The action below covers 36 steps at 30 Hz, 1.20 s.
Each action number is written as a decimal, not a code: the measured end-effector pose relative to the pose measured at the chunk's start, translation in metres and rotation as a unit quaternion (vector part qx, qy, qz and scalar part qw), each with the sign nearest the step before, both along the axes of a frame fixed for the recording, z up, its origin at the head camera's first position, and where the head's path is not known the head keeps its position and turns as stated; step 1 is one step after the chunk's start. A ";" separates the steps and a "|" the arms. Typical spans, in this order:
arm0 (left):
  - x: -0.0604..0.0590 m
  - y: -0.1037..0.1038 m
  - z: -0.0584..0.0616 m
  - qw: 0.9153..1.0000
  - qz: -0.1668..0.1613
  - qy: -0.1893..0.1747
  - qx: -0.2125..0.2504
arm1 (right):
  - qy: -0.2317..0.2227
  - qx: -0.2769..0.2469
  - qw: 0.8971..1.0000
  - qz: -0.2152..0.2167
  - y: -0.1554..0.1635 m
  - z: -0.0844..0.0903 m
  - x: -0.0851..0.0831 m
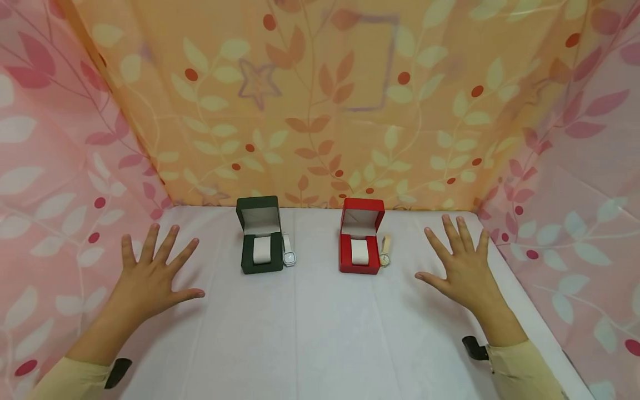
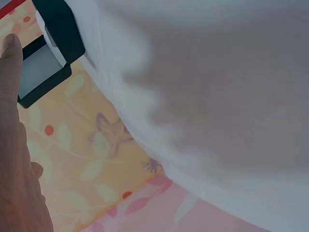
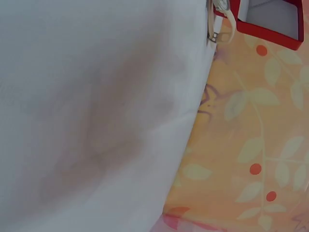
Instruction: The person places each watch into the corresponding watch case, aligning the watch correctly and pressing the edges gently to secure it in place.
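Two watch boxes stand with raised lids at the back of the white table: a dark green box (image 1: 262, 266) and a red box (image 1: 359, 268). Each has a white cushion inside. Against the green box's right side lies a white-strapped watch (image 1: 289, 255); a cream-strapped watch (image 1: 384, 256) lies right of the red one. My left hand (image 1: 150, 280) is spread above the table, left of the green box, holding nothing. Spread likewise, my right hand (image 1: 462, 272) hovers right of the cream-strapped watch. The right wrist view shows that watch's strap (image 3: 223, 37) beside the red box.
A yellow floral cloth (image 1: 310, 122) hangs behind the white table (image 1: 320, 333). Pink floral cloths stand along the left side (image 1: 50, 194) and the right side (image 1: 575, 222). Black straps sit at both sleeve cuffs.
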<state>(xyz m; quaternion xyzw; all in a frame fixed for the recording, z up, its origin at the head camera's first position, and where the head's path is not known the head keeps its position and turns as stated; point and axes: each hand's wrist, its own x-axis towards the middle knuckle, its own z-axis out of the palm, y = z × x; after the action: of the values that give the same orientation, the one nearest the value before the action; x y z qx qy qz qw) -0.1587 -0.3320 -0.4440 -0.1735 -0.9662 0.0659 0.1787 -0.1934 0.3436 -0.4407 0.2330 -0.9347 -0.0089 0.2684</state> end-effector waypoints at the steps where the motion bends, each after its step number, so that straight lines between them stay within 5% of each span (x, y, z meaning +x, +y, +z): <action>1: -0.001 0.000 0.001 1.000 -0.001 0.000 0.001 | 0.001 -0.003 1.000 0.002 -0.002 0.000 -0.001; 10: -0.003 0.003 0.002 1.000 0.010 -0.014 0.000 | 0.003 -0.009 1.000 0.008 -0.018 0.001 -0.007; 23: -0.012 0.017 0.000 0.996 0.017 -0.062 0.057 | -0.003 -0.053 0.998 0.023 -0.047 0.005 -0.013; 31: -0.020 0.025 -0.002 0.984 0.010 -0.128 0.120 | -0.032 -0.064 0.997 0.033 -0.062 0.009 -0.016; 36: -0.023 0.027 -0.005 0.980 -0.002 -0.133 0.150 | -0.051 -0.071 0.995 0.047 -0.073 0.007 -0.019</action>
<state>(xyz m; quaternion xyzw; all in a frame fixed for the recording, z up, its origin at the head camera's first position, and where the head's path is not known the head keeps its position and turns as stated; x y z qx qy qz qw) -0.1816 -0.3053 -0.4491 -0.1541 -0.9799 -0.1034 0.0730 -0.2120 0.2702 -0.4336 0.2575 -0.9334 0.0822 0.2360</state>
